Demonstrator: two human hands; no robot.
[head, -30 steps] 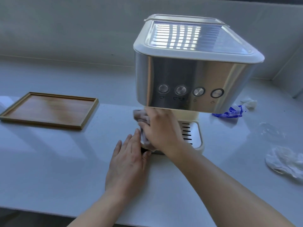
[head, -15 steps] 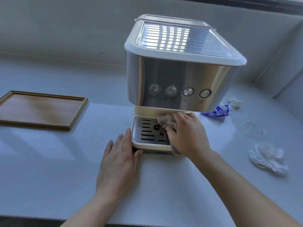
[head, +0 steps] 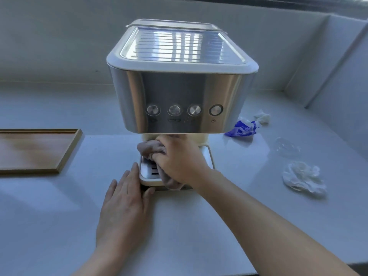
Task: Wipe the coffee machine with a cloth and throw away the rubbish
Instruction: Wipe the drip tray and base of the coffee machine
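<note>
the coffee machine (head: pixel 182 82) stands mid-counter; the wiping step is in hand, the right hand (head: pixel 177 158) with fingers clamped on the cloth (head: pixel 151 148) over the drip tray (head: pixel 208 156), the left hand (head: pixel 124 208) flat, fingers together, bracing. next likely binning the crumpled tissue (head: pixel 303 177) and blue wrapper (head: pixel 242 128).

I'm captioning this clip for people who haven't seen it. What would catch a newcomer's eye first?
The shiny steel coffee machine at centre, its four round buttons facing the camera. Beneath it the right hand presses a cloth onto the drip tray, the left hand flat beside it. Crumpled rubbish lies at right.
</note>
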